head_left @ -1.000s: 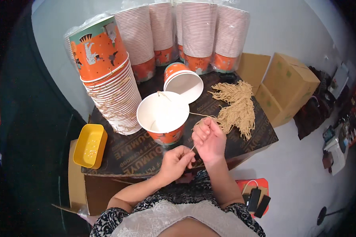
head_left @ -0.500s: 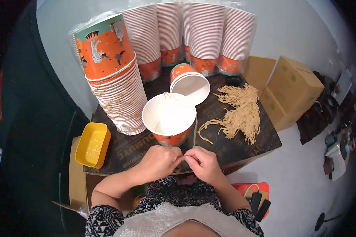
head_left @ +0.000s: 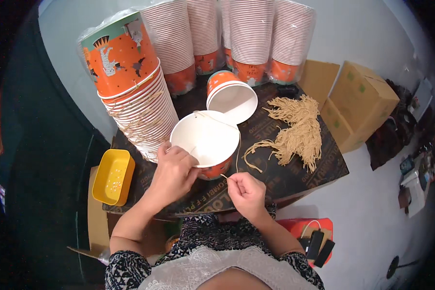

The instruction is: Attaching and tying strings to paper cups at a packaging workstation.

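A wide paper cup (head_left: 205, 137), white inside and orange outside, stands near the table's front edge, its mouth tipped toward me. My left hand (head_left: 171, 170) grips its near left rim, fingers curled and thumb against the edge. A thin tan cord (head_left: 238, 153) hangs over the far rim and down the cup's right side. My right hand (head_left: 247, 193) is closed in a pinch on the cord's end, just right of the cup. To the right lies a loose bundle of cut tan cords (head_left: 297, 134). Behind, a few nested orange cups (head_left: 233, 102) lie on their side.
At the left leans a tall stack of cups (head_left: 147, 118) with cords along their rims. A yellow tray (head_left: 125, 181) with small white bits sits at the front left corner. Plastic-wrapped cup stacks (head_left: 250, 36) line the back. Cardboard boxes (head_left: 365, 99) stand beyond the table's right side.
My hands, together in front of the cup before, have parted. The left has moved up and left onto the cup's rim; the right stays low with the cord's end.
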`<state>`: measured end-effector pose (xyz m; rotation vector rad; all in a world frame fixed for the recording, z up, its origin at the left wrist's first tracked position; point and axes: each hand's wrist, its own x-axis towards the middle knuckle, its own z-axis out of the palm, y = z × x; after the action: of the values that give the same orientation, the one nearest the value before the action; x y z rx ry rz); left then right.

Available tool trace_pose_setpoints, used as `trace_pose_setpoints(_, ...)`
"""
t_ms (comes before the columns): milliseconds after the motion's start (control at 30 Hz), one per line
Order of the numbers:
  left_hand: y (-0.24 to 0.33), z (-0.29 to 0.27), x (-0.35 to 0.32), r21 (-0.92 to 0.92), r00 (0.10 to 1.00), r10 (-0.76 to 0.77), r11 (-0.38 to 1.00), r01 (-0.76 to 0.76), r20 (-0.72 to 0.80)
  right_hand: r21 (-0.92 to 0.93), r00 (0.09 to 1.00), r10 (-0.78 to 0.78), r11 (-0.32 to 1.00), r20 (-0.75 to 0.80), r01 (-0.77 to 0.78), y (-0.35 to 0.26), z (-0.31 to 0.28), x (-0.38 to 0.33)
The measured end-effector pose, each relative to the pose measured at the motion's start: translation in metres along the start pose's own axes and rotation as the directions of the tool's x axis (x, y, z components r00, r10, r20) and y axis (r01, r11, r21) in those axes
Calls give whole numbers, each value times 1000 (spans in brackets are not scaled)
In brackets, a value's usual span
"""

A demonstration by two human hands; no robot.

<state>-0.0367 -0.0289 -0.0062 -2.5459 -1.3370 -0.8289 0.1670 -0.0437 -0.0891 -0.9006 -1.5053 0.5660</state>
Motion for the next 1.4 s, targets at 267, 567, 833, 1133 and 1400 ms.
trace_pose_setpoints(267,28,-8,-2,-102,992,-43,993,55,120,-108,990,-121,988,-66,114,-11,-8,0)
trace_pose_setpoints(567,23,-22,4,-141,993,-80,986,92,87,-74,994,-96,993,-43,92,-5,-7,7)
trace_pose_setpoints(833,18,-20,3,-150,991,-96,983,110,94,-64,996,-91,994,-8,91,2,-1,8)
trace_pose_setpoints(1133,18,-20,10,-151,996,-73,985,80,56,-95,994,-109,989,14,110,0,0,14)
trace_pose_setpoints(1400,9,-15,32,-235,980,-12,970,59,197,-87,990,-134,987,43,138,0,1,20)
